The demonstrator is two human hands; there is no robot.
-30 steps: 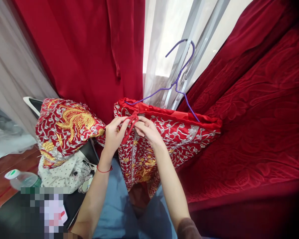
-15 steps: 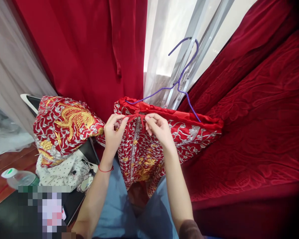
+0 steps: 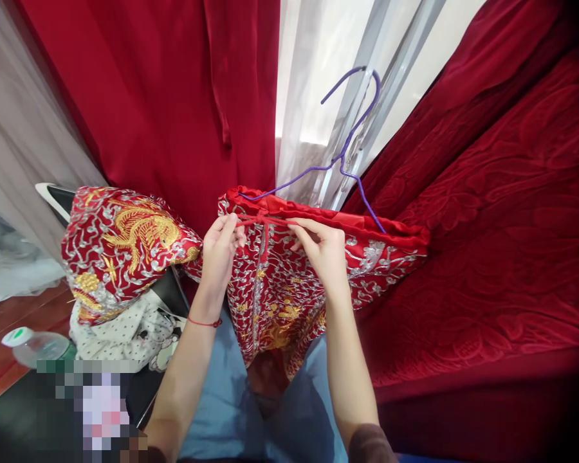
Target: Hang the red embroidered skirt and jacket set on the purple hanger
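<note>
A red embroidered garment [image 3: 294, 270] with silver and gold patterns hangs in front of me, its red-lined open edge around a purple hanger [image 3: 340, 157]. At that edge, a thin red drawstring [image 3: 263, 220] is looped and knotted, with its ends hanging down. My left hand [image 3: 220, 247] pinches the string on the left between thumb and finger. On the right, my right hand [image 3: 321, 247] pinches it too. The string is stretched sideways between both hands.
At left, another red embroidered piece with a gold figure [image 3: 130, 247] lies over a dotted cloth [image 3: 116, 334] on a black seat. A plastic bottle [image 3: 43, 347] stands beside it. Red curtains [image 3: 174, 83] and a dark red patterned cover [image 3: 487, 244] surround the spot.
My hands have moved apart, left hand leftward and right hand rightward, drawing the red string out. The bow's loops look smaller and tighter at the knot.
</note>
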